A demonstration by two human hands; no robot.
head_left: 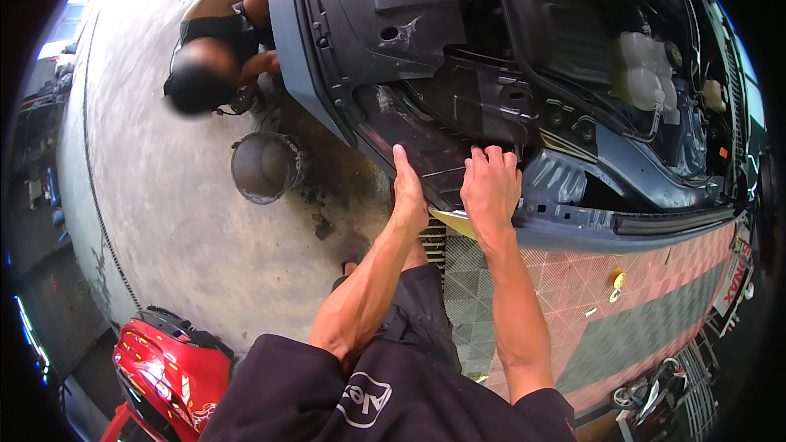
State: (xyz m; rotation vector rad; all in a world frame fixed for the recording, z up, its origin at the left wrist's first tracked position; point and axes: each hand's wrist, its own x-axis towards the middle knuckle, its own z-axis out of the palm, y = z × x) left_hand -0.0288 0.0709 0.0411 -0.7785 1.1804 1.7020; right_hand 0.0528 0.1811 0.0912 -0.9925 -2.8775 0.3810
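Note:
An engine bay of a grey-blue car (565, 237) lies before me with its black covers exposed. My left hand (410, 195) rests against the outer edge of a dark panel (426, 151) at the car's near front corner. Its visible digit is stretched out; the other fingers are mostly hidden. To the right, my right hand (491, 188) reaches over the body edge with fingers bent downward. What its fingertips hold, if anything, is hidden. Between my wrists, a yellowish strip (457, 223) shows along the car's edge.
Another person (217, 41) crouches at the car's front, beside a dark bucket (267, 167) on the concrete floor. A red motorbike (168, 368) stands at lower left. Yellow tape rolls (617, 278) lie on the tiled floor. A whitish reservoir (643, 69) sits in the engine bay.

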